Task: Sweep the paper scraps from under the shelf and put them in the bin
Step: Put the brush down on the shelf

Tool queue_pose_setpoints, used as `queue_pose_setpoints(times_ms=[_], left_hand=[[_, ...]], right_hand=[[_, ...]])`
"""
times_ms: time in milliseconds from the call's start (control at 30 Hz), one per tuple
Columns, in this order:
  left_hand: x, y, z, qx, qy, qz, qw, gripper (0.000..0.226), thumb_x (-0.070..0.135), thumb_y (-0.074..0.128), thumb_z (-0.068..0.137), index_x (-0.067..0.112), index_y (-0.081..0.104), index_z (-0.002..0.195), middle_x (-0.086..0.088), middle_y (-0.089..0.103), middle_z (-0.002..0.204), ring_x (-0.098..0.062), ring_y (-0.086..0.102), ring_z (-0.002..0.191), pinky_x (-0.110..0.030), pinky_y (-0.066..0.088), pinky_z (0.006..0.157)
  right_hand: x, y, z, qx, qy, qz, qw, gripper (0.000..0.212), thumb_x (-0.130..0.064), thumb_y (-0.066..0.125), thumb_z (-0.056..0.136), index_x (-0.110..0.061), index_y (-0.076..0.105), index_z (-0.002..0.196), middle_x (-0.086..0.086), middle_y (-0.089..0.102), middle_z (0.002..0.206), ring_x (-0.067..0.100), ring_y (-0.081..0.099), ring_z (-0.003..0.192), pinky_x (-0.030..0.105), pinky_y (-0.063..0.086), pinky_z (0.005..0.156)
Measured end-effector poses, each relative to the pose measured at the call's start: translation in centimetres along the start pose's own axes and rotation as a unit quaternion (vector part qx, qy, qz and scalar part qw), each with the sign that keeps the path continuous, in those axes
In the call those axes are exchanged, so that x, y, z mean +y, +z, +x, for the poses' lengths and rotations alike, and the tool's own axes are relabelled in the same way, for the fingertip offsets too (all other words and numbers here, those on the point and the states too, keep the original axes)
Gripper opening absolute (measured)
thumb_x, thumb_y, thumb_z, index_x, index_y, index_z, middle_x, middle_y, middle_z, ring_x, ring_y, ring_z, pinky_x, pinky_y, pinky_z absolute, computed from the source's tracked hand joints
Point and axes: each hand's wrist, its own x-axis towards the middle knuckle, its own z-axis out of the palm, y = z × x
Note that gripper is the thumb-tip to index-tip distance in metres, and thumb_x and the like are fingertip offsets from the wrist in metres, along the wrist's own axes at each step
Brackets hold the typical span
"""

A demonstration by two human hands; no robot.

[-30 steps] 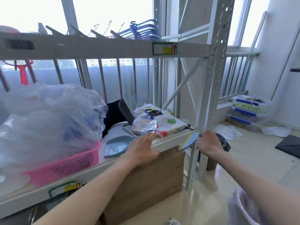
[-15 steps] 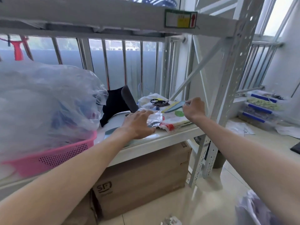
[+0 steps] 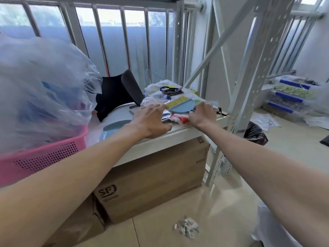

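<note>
- Apparently fetching tools: gripping the brush [image 3: 181, 106] on the shelf [image 3: 160, 138] at 1 o'clock, right hand [image 3: 203, 114] fingers curled round it.
- Hovering with left hand [image 3: 151, 120] spread, loose, holding nothing, beside the dustpan [image 3: 114, 128] at 9 o'clock.
- Next, probably: taking the dustpan, bending to the paper scraps [image 3: 187, 227] on floor at 6 o'clock, near the bin [image 3: 263, 227] at 5 o'clock.

Brush [image 3: 181, 106] is being shown light blue, bristles yellow; basket [image 3: 44, 157] at shelf's [image 3: 178, 135] left edge pink, dot-perforated; box [image 3: 156, 175] brown with dark logo; paper scraps [image 3: 187, 227] white-grey; bag [image 3: 255, 134] black.

Matt cardboard box [image 3: 151, 180], crumpled paper scraps [image 3: 186, 227]
</note>
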Motion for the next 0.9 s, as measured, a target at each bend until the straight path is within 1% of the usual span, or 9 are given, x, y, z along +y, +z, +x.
queue_pose_setpoints(times_ms=[133, 200, 300, 367, 467, 567, 633, 733, 900], left_hand=[[1.7, -0.8, -0.1, 0.011, 0.011, 0.003, 1.000, 0.070, 0.052, 0.057, 0.086, 0.025, 0.038, 0.148, 0.000, 0.044, 0.150, -0.023, 0.043, 0.135, -0.038, 0.036, 0.107], [2.5, -1.1, 0.0, 0.007, 0.013, 0.000, 1.000, 0.069, 0.052, 0.056, 0.086, 0.025, 0.039, 0.147, 0.000, 0.046, 0.149, -0.023, 0.044, 0.134, -0.039, 0.037, 0.106], [4.3, -1.4, 0.0, 0.002, 0.026, -0.012, 1.000, 0.069, 0.052, 0.056, 0.084, 0.027, 0.040, 0.146, 0.000, 0.047, 0.148, -0.024, 0.045, 0.133, -0.040, 0.037, 0.105], [6.0, -1.3, 0.1, 0.001, 0.036, -0.017, 0.999, 0.068, 0.052, 0.057, 0.085, 0.027, 0.040, 0.146, 0.000, 0.048, 0.147, -0.024, 0.047, 0.131, -0.038, 0.039, 0.102], [8.9, -0.8, 0.5, -0.014, 0.052, -0.042, 0.998, 0.070, 0.051, 0.059, 0.083, 0.027, 0.039, 0.146, -0.001, 0.050, 0.145, -0.026, 0.049, 0.128, -0.038, 0.042, 0.099], [12.1, 0.4, 1.2, -0.031, 0.075, -0.049, 0.995, 0.071, 0.053, 0.060, 0.082, 0.026, 0.040, 0.145, -0.003, 0.054, 0.141, -0.029, 0.053, 0.123, -0.038, 0.045, 0.094], [14.7, 1.8, 1.7, -0.036, 0.099, -0.059, 0.993, 0.068, 0.053, 0.060, 0.082, 0.026, 0.043, 0.142, -0.002, 0.056, 0.137, -0.027, 0.056, 0.118, -0.036, 0.046, 0.089], [18.1, 4.3, 2.0, -0.048, 0.123, -0.091, 0.987, 0.066, 0.054, 0.059, 0.081, 0.028, 0.044, 0.140, -0.001, 0.058, 0.135, -0.025, 0.059, 0.116, -0.037, 0.050, 0.090], [24.7, 11.3, 2.1, -0.119, 0.127, -0.119, 0.977, 0.072, 0.054, 0.059, 0.083, 0.023, 0.039, 0.145, 0.000, 0.055, 0.140, -0.024, 0.055, 0.123, -0.037, 0.047, 0.096]], right_hand=[[0.2, -1.8, -0.1, 0.011, -0.021, 0.015, 1.000, 0.017, -0.012, 0.061, 0.082, 0.001, 0.068, 0.091, 0.017, 0.065, 0.100, 0.034, 0.060, 0.098, 0.037, 0.050, 0.081], [0.6, -3.2, -0.2, 0.011, -0.030, 0.019, 0.999, 0.019, -0.010, 0.063, 0.085, 0.003, 0.067, 0.097, 0.017, 0.063, 0.106, 0.032, 0.060, 0.099, 0.032, 0.047, 0.075], [2.0, -5.8, -0.3, 0.012, -0.032, 0.016, 0.999, 0.020, -0.007, 0.061, 0.086, 0.002, 0.067, 0.103, 0.016, 0.062, 0.110, 0.032, 0.061, 0.097, 0.030, 0.043, 0.071], [3.6, -7.6, -0.4, 0.012, -0.024, 0.008, 1.000, 0.018, -0.006, 0.057, 0.086, 0.001, 0.066, 0.101, 0.015, 0.063, 0.107, 0.032, 0.061, 0.094, 0.030, 0.042, 0.069], [6.9, -10.0, -0.9, 0.007, -0.004, -0.005, 1.000, 0.017, -0.009, 0.056, 0.087, 0.000, 0.067, 0.096, 0.015, 0.065, 0.102, 0.033, 0.062, 0.090, 0.031, 0.046, 0.070], [11.0, -12.1, -1.9, 0.011, 0.025, -0.025, 0.999, 0.017, -0.011, 0.055, 0.087, -0.001, 0.068, 0.094, 0.014, 0.064, 0.097, 0.033, 0.064, 0.087, 0.031, 0.043, 0.066], [14.4, -13.3, -2.8, 0.008, 0.048, -0.035, 0.998, 0.016, -0.010, 0.056, 0.086, -0.002, 0.068, 0.093, 0.014, 0.066, 0.096, 0.033, 0.064, 0.086, 0.035, 0.050, 0.069], [19.3, -14.2, -4.1, -0.016, 0.087, -0.049, 0.995, 0.019, -0.010, 0.058, 0.083, -0.003, 0.068, 0.097, 0.017, 0.066, 0.105, 0.035, 0.063, 0.094, 0.043, 0.055, 0.083], [28.7, -14.2, -7.1, -0.084, 0.166, -0.078, 0.979, 0.036, -0.012, 0.056, 0.084, -0.008, 0.060, 0.119, 0.015, 0.061, 0.121, 0.033, 0.059, 0.108, 0.040, 0.051, 0.091]])
